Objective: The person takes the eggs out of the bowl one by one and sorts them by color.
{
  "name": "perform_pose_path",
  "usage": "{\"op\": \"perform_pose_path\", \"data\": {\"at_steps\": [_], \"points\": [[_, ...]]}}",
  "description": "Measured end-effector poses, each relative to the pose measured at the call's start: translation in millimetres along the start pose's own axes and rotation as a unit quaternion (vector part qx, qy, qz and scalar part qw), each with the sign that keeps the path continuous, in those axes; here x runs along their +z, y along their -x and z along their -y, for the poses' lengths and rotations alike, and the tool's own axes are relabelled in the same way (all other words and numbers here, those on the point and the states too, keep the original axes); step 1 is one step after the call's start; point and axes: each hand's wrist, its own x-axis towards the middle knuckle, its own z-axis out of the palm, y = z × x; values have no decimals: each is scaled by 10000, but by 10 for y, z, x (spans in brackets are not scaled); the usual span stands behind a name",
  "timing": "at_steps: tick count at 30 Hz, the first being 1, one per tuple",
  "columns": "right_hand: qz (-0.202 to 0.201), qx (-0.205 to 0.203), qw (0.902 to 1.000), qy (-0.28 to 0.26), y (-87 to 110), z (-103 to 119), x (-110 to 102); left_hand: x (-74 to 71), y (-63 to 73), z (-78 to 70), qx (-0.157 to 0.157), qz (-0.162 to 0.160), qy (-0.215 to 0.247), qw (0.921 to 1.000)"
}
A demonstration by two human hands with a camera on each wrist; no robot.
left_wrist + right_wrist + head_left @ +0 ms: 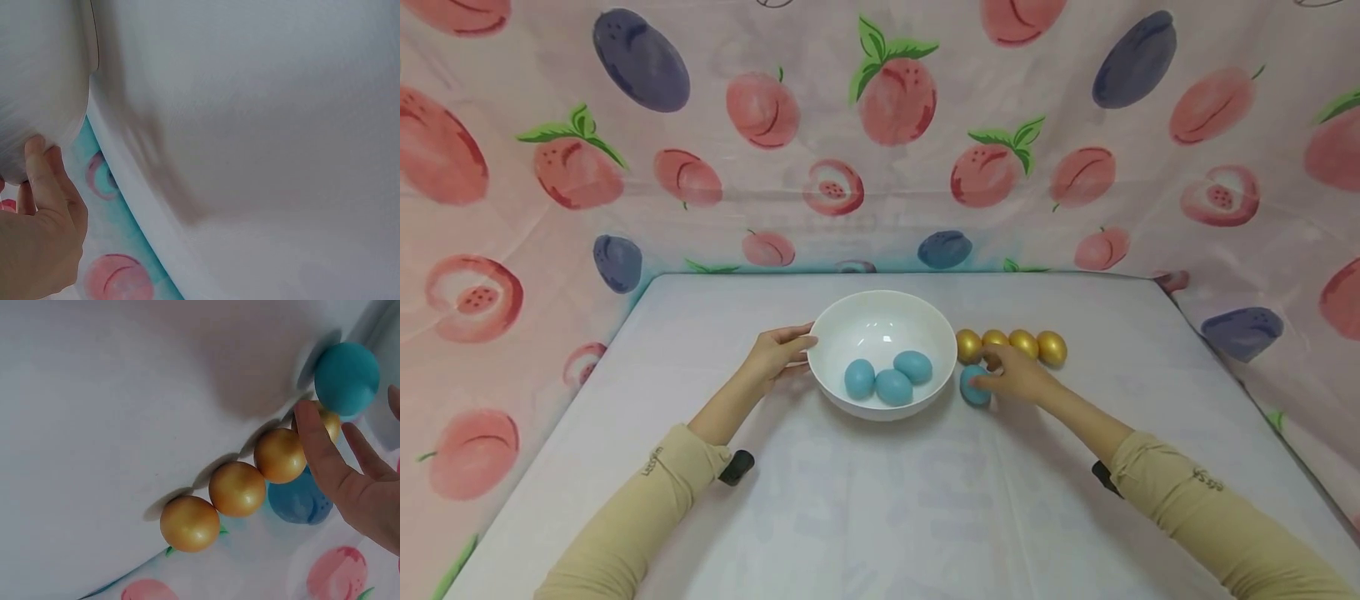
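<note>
By the head camera, the desk was viewed forward and down from above its near side. Closer, slanted looks were given in the wrist views: the left hand at the bowl, the right hand by the eggs, both areas being shared with the head view.

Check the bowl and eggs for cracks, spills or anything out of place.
No cracks or spills show. The only stray is a blue egg outside the white bowl, by the right hand and gold eggs; the other three blue eggs lie inside.
</note>
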Motion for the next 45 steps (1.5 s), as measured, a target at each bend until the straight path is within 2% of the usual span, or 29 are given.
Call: {"op": "perform_pose_path", "data": {"at_steps": [5,10,15,19,25,31,39,45], "points": [[-81,-78,9999,86,0,41,-83,10,-3,-2,-1,-8,11,10000],[-415,-346,9985,-21,-31,121,-182,8,5,-7,-7,-33,-36,10000],[-745,-555,9956,-70,-87,289,-282,2,-3,3,-10,-36,-92,10000],[-769,-626,9950,-108,-157,460,-306,-7,-12,2,-15,-48,-123,9999],[-465,-755,9960,-117,-278,708,-246,-9,-15,-9,-21,-13,-61,10000],[58,-1018,9941,369,-429,866,-167,-6,-7,-4,-34,-40,-117,9999],[1049,-701,9877,924,-601,975,-88,-9,1,-4,-43,-68,-129,9999],[1429,-618,9805,1196,-676,1029,-47,-11,-10,5,-50,-55,-151,9999]]}}
